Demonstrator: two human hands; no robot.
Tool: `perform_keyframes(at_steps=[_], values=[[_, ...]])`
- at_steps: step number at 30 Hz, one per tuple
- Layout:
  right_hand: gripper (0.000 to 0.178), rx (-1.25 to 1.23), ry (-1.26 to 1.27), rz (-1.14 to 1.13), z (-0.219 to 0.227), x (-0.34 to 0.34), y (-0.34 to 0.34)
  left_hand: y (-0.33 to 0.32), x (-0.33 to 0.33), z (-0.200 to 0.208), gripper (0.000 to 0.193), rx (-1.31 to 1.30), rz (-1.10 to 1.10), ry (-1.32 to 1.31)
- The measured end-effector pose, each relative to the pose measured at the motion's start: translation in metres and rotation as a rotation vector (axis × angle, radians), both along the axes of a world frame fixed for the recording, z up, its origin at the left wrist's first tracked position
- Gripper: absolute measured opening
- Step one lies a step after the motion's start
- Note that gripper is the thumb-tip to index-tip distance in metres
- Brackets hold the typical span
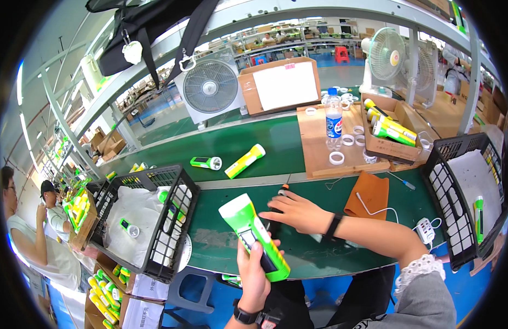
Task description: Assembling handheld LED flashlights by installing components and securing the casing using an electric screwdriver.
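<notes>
In my left hand (pixel 256 268) is a green and white flashlight (pixel 258 236), its wide white head pointing up and left, a dark panel on its body. My fingers wrap round its lower body. My right hand (pixel 300 213) reaches across the green table just right of the flashlight, fingers stretched out and apart. Under its fingertips is a dark object, mostly hidden, with an orange-tipped part (pixel 284 189) showing beyond the hand. Whether the fingers grip it is not clear. Past my hands lie a yellow flashlight (pixel 245 161) and a green flashlight (pixel 206 163).
Black plastic crates stand at left (pixel 171 225) and right (pixel 457 214), each lined and holding flashlights. A bottle (pixel 334 120), white rings (pixel 336 158) and a carton of flashlights (pixel 393 152) stand behind. An orange-brown pouch (pixel 367 196) and white cable lie right. People sit at left.
</notes>
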State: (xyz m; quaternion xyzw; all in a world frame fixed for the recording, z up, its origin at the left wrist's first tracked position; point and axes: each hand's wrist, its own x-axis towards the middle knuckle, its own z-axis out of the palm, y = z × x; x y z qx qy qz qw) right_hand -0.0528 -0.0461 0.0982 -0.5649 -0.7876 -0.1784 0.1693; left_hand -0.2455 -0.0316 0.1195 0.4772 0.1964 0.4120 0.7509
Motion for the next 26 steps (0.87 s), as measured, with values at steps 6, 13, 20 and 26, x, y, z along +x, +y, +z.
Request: perform_keyframes(at_steps=[6,13,20,26], values=[[0.056,-0.295,0.069,-0.152,-0.042,0.007,0.051,0.009,-0.066,-0.014,0.045,0.004,0.226,0.100],[0.049,0.269,0.439,-0.033,-0.019,0.019,0.026,0.040,-0.085,-0.018,0.065,0.027,0.245,0.239],[0.055,0.525,1.476,0.046,0.042,0.049,-0.013,0.074,-0.016,-0.024,0.064,0.918,-0.102,0.768],[0.063,0.349,1.807,0.347,0.049,0.037,-0.023,0.081,0.021,-0.060,0.076,1.107,-0.358,0.987]])
